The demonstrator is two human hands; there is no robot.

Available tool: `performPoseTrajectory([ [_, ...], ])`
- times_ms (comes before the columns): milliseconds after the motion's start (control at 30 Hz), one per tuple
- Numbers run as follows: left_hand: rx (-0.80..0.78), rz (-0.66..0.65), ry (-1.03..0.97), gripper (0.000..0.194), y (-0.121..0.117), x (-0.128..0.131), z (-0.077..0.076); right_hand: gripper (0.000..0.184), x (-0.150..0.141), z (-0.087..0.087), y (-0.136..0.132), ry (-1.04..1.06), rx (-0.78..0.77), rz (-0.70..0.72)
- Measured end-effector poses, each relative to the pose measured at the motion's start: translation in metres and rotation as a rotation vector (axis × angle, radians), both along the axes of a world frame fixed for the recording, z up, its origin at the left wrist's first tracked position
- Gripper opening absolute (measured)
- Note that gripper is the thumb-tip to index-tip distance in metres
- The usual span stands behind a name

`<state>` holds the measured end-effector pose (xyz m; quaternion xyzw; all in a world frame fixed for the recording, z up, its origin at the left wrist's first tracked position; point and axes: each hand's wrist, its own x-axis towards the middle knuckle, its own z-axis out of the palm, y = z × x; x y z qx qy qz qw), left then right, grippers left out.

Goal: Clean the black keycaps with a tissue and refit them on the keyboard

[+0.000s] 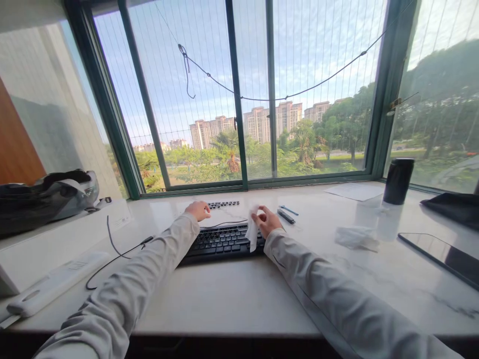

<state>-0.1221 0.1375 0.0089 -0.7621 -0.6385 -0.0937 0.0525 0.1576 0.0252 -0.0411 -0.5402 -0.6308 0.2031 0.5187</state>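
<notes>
- Pinching tissue (252,233) in right hand (266,221) over keyboard (220,241)
- Curling left hand (199,211) near keys (226,204), grip unclear
- Set back from worktop (224,299) edge, left of bottle (398,181)

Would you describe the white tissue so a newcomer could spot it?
Below the window is a black keyboard. Over its right end, the white tissue hangs from the right hand. It is held up, whereas the crumpled plastic farther right lies on the tabletop.
</notes>
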Motion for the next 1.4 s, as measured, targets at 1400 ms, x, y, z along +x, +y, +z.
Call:
performPoseTrajectory([
  [1400, 0.500, -0.404, -0.095, 0.047, -0.090, 0.098, 0.043, 0.027, 0.006, 0.001, 0.002, -0.144, 0.123, -0.091],
])
